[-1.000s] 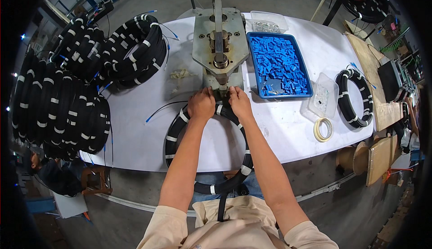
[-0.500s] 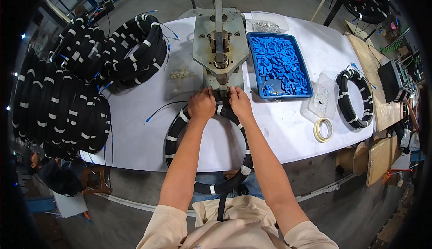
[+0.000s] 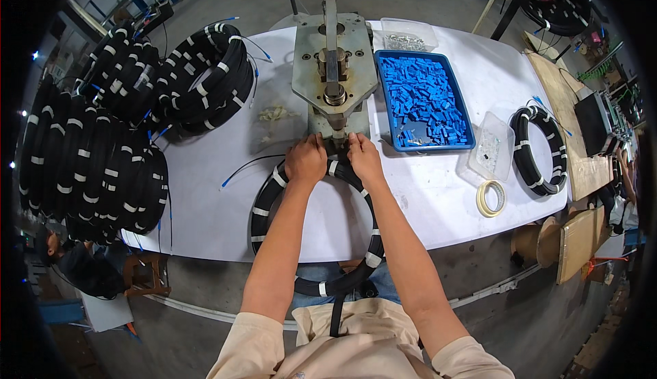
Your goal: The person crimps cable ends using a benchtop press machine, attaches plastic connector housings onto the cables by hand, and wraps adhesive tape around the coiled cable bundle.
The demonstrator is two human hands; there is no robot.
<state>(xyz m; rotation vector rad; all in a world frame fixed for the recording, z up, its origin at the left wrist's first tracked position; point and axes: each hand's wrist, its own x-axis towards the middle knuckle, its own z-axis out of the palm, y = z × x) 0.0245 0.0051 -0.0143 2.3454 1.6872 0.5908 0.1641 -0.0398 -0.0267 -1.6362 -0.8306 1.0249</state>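
Looking at a black cable coil straight ahead of the body, partly over the white table and partly out past its near edge. Pretty much round, so no real long axis to the loop. Check the loose cable end though: slanting out from near the left hand, leftward and a bit back toward the body, finishing in a blue tip. At the foot of the metal press: left hand and right hand, near each other, fingers drawn in narrow. Honestly can't tell whether pinching anything.
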